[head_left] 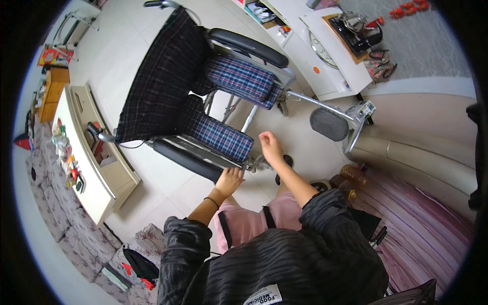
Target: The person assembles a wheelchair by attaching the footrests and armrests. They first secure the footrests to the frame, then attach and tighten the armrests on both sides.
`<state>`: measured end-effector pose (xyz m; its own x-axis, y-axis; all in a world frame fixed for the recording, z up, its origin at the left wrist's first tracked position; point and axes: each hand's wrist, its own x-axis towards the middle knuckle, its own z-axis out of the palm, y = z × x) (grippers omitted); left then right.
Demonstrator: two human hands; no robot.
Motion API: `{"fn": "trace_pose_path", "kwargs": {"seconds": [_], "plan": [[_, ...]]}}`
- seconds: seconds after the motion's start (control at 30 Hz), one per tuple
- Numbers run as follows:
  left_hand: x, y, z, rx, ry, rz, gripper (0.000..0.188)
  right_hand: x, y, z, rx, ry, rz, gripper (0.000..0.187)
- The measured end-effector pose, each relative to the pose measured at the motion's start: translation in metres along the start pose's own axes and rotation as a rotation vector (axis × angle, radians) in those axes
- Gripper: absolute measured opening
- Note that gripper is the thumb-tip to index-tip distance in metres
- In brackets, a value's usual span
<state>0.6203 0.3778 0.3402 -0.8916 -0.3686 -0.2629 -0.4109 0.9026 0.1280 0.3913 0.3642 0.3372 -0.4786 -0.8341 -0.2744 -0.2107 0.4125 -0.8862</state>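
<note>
The wheelchair (pixel 162 84) stands on the floor straight ahead of you and off to your left, its front turned toward your right. Your left hand (pixel 230 180) is the nearer one to it: it rests at the front end of the near armrest (pixel 183 157), whose long axis runs from the backrest, up and left, down to your fingers. They touch there, but you cannot tell from this angle how firmly that grip is clenched, if at all. Your right hand (pixel 271 149) is raised just beside the front edge of the near seat pad (pixel 223 137) — its grip released, fingers loosely curled, nothing visible in it. That plaid pad lies up and left of it; the oval footrest (pixel 329 123) is well apart, off to its right.

As for containers, the white cabinet (pixel 333 84) beyond the chair has an open shelf (pixel 262 14) with mixed items inside, too small to tell apart. On its top sits a tray (pixel 359 58) with dark and shiny things. At your left, the low tabletop (pixel 96 183) carries small colourful items — the recess (pixel 105 158) below it holds something you cannot make out.
</note>
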Motion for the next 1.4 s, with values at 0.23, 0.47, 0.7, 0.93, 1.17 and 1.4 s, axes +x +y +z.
{"fn": "trace_pose_path", "kwargs": {"seconds": [0.23,0.47,0.7,0.93,1.17,1.4], "plan": [[-0.028,-0.028,-0.037,-0.172,0.106,0.220,0.051,-0.041,-0.063,0.119,0.045,0.047,0.064,0.011],[-0.276,-0.179,-0.068,-0.866,0.230,-0.316,0.048,-0.054,-0.246,0.248,-0.089,0.173,-0.567,0.010],[-0.378,-0.314,-0.092,-0.725,0.396,-0.767,0.047,-0.102,-0.319,0.462,0.129,-0.422,-0.762,0.016],[-0.403,-0.531,-0.151,-0.383,0.452,-1.023,0.052,0.000,-0.400,0.781,0.363,-0.128,0.081,0.012],[-0.383,-0.769,-0.190,-0.393,0.359,-0.942,0.061,0.189,-0.466,0.883,0.078,-0.378,0.203,0.024],[-0.332,-0.953,-0.184,-0.619,0.083,-0.805,0.061,0.333,-0.499,0.802,-0.007,-0.347,0.057,0.024]]}}
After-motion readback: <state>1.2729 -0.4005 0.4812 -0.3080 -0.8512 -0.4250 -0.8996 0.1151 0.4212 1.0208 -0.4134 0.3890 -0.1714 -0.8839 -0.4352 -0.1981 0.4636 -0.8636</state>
